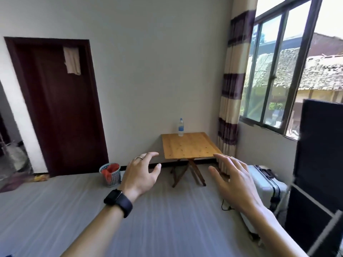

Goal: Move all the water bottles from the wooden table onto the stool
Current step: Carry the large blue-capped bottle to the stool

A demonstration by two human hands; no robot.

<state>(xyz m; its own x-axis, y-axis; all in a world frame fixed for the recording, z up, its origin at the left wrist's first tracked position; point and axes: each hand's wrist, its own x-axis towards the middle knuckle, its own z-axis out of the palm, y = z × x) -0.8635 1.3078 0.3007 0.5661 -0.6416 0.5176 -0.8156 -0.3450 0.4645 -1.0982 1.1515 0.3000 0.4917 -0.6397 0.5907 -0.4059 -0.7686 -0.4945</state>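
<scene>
By window (274, 75): wooden table (191, 147) w/ bottle (180, 127).

water bottle (180, 127) with blue label, its print too small to read; no other text

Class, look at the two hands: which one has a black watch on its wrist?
The left hand: a black watch wraps its wrist, while the right hand has a bare wrist.
</scene>
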